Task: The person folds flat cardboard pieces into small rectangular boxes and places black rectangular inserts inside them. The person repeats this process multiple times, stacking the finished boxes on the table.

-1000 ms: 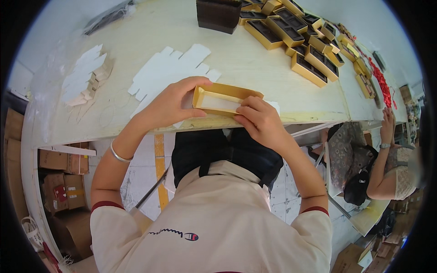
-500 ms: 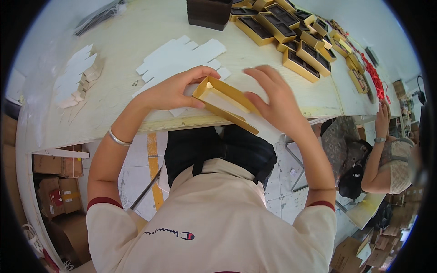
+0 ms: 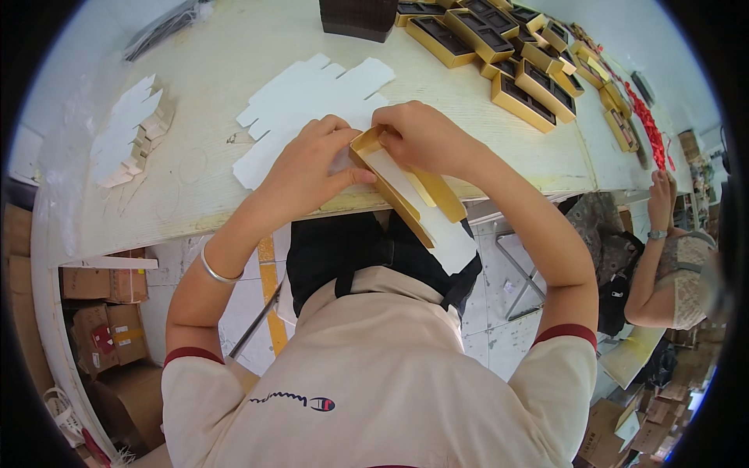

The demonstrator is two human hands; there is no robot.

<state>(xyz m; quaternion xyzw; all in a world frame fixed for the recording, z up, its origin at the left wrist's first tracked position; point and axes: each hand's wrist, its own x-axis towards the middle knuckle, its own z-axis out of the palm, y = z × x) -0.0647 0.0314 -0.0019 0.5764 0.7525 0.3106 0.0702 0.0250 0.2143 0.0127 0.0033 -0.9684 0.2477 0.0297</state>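
Note:
A long, narrow gold cardboard box (image 3: pixel 402 207), white on its inner base, is held slanting over the table's near edge. Its far left corner stands folded up, while a white flap hangs loose at its near right end. My left hand (image 3: pixel 312 168) grips the box's left end, thumb along the near wall. The curled fingers of my right hand (image 3: pixel 425 139) press into that same end, on the far wall; the fingertips are partly hidden inside the box. Flat white box blanks (image 3: pixel 308 97) lie just beyond my hands.
Gold boxes with dark inserts (image 3: pixel 484 39) are heaped at the far right. A dark brown stack (image 3: pixel 357 19) stands at the back, and folded white blanks (image 3: pixel 129 136) lie left. Red ribbon (image 3: pixel 646 129) and another person's hand (image 3: pixel 662 195) are at right.
My right hand has moved left and inward, from open beside the box to curled fingers in its left end. The box has shifted slightly right and down, its far wall leaning outward at the right.

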